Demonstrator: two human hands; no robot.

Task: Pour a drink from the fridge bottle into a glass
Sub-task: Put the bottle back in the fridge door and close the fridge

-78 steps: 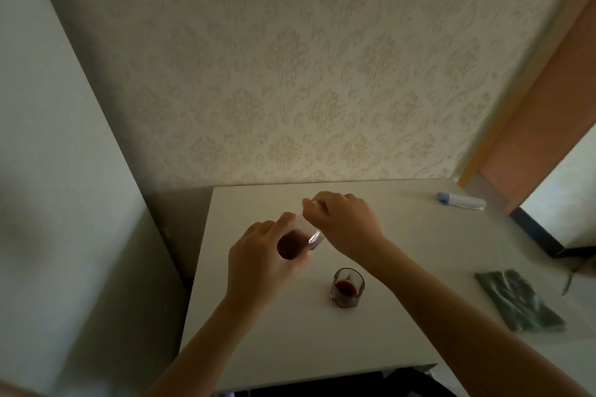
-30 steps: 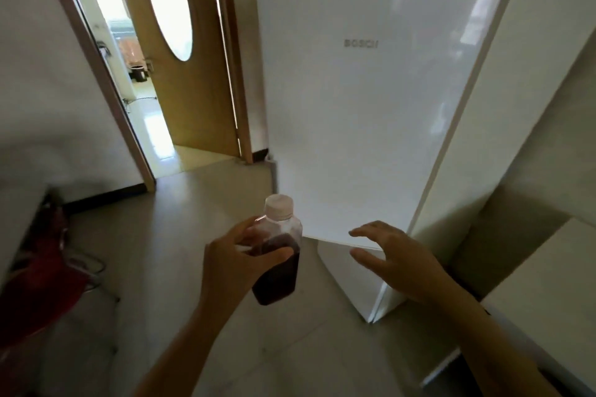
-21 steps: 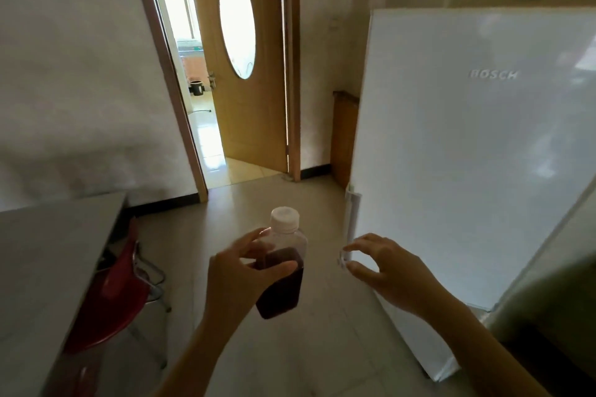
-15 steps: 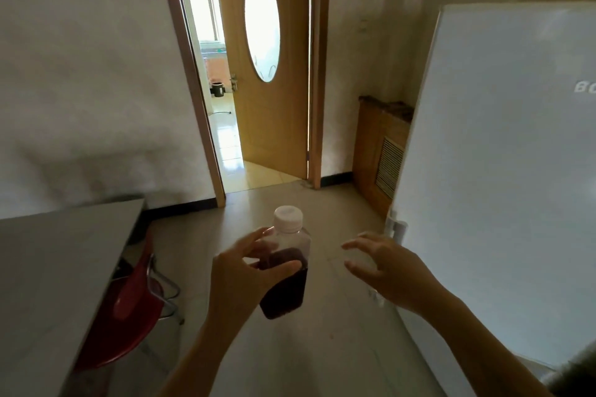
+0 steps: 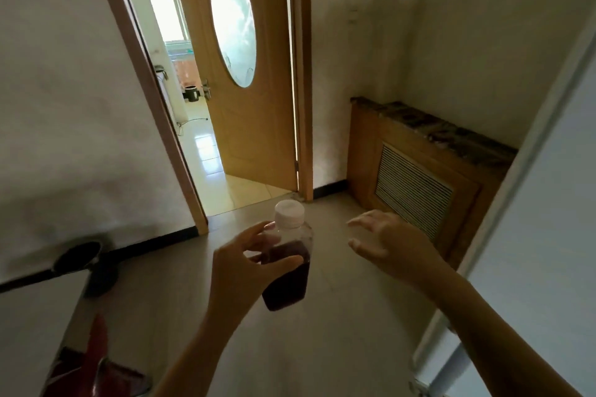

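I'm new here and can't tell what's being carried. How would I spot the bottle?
Find the wooden door with the oval window, then look straight down to the two hands. The left hand holds the bottle upright; it is small and clear, with a white cap and dark red drink, while the right hand is empty.

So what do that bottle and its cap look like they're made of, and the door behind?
The bottle looks like clear, thin plastic: the dark red drink shows through its walls. Its cap seems matte white plastic with a ribbed edge. The door looks like light varnished wood or veneer, with an oval frosted glass pane.
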